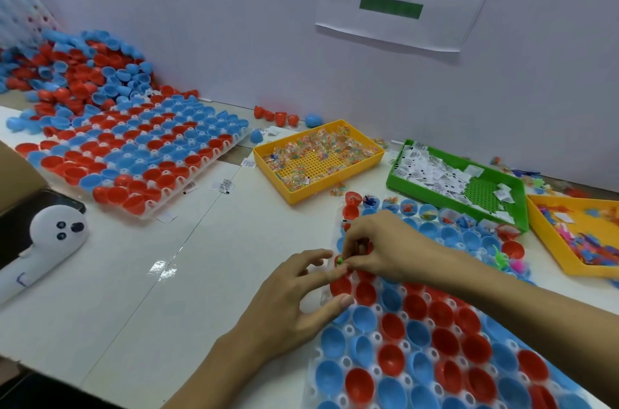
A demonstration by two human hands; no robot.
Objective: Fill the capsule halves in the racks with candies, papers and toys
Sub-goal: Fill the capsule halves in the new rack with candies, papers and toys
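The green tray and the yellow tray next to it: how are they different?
The green tray holds white printed paper slips; the yellow tray holds clear-wrapped colourful candies. The green tray sits right of the yellow one, nearer the far orange tray. Both are shallow, rectangular, with perforated floors partly bare.

Bright even light; tabletop (160, 268) glare; edges warped

Both forearms are bare, the left hand (294, 304) and right hand (378, 244) ungloved and ringless.

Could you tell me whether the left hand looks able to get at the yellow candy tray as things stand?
Probably yes: the left hand lies near the rack's left edge, and only bare table separates it from the yellow candy tray.
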